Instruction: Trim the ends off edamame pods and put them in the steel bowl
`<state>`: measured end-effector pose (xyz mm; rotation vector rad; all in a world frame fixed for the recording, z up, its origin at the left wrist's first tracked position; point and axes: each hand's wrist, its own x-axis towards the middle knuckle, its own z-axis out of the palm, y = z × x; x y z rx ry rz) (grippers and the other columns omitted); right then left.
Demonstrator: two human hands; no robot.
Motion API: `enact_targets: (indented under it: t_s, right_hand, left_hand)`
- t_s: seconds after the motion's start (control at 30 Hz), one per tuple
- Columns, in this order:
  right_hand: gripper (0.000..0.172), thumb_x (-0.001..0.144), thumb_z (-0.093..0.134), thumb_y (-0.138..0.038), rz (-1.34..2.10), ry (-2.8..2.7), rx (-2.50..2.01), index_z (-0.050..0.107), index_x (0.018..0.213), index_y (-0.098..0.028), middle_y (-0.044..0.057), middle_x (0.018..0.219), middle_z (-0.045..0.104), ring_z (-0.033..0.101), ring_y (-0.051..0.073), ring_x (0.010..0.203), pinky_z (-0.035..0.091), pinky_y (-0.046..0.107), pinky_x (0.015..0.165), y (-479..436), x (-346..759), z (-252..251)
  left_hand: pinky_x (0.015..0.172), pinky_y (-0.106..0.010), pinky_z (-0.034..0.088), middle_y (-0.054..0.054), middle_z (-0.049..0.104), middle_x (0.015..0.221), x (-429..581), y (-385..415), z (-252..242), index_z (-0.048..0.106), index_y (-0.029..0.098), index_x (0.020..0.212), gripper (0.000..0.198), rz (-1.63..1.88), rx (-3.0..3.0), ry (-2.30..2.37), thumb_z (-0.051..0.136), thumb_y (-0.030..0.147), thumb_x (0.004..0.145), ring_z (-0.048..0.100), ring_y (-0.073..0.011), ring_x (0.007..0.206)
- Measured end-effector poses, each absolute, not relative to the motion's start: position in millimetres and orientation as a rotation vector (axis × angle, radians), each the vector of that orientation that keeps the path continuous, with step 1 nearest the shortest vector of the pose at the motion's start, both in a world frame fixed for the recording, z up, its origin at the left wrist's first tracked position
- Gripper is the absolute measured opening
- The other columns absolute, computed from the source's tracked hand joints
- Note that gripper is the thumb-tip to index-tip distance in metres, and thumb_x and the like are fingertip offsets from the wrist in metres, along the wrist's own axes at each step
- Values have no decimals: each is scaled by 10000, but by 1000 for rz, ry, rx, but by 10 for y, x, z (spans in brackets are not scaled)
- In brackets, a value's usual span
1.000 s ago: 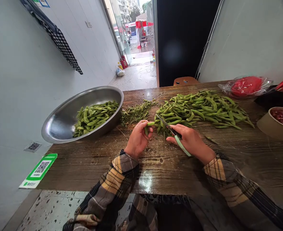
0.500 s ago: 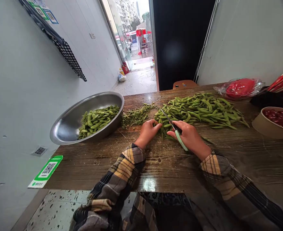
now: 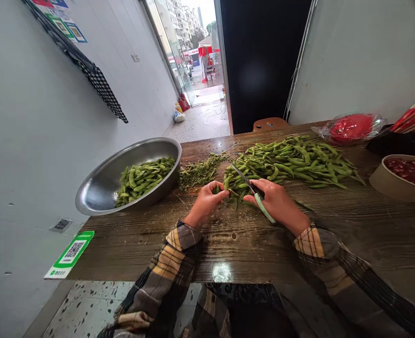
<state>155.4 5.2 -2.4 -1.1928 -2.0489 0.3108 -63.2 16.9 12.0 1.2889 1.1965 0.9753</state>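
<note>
Between the thumb and fingers of my left hand (image 3: 207, 202) is a green soybean pod (image 3: 233, 193), its end poking out to the right. My right hand (image 3: 276, 202) grips scissors (image 3: 262, 206) with pale green handles, the dark blades pointing up and left over the near edge of the pod pile (image 3: 292, 162). Left of the pile lies a heap of small green trimmings (image 3: 202, 171). A tilted steel bowl (image 3: 97, 188) at the left holds more pods (image 3: 144, 180).
A tan paper tub (image 3: 394, 180) of dark red fruit or beans stands at the right. Behind it lies a red item in clear plastic (image 3: 355, 127). A green QR card (image 3: 71, 253) sits at the table's left corner. Beyond the wooden table (image 3: 151, 249) is an open doorway.
My left hand has shifted left and slightly nearer to me, away from the pile, with a pod in its fingers. The right hand and scissors have moved slightly left.
</note>
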Motion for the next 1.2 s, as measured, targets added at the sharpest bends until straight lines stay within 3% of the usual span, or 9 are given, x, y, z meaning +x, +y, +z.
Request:
enact_targets:
  t_s: [0.23, 0.43, 0.73, 1.2]
  right_hand:
    - [501, 799, 668, -463, 434, -2139, -1250, 598, 1208, -183, 107, 1120, 648, 646, 259, 943, 520, 387, 801, -9, 1564, 58]
    - [523, 778, 687, -473, 536, -2188, -1190, 586, 1213, -202, 77, 1050, 633, 634, 205, 808, 521, 351, 727, -21, 1533, 58]
    - [492, 778, 696, -430, 544, -2173, -1139, 586, 1206, -215, 84, 1081, 635, 638, 240, 935, 532, 369, 785, -26, 1516, 18]
    - [410, 817, 671, -399, 492, -2242, -1158, 614, 1164, -188, 89, 1025, 669, 657, 241, 892, 522, 357, 774, -85, 1510, 80]
  left_hand:
    - [460, -172, 305, -9, 621, 852, -630, 52, 148, 617, 162, 985, 314, 1029, 1197, 988, 707, 344, 746, 453, -41, 538]
    - [479, -178, 332, 4, 598, 741, -591, 27, 172, 627, 145, 899, 266, 1009, 1305, 1008, 658, 388, 795, 440, -45, 518]
    - [514, -192, 366, 2, 578, 713, -514, -37, 207, 666, 134, 835, 272, 959, 1345, 1020, 699, 388, 744, 438, -58, 534]
    - [513, -195, 313, 33, 525, 623, -515, -55, 254, 635, 139, 782, 167, 917, 1349, 1079, 685, 292, 739, 370, -49, 502]
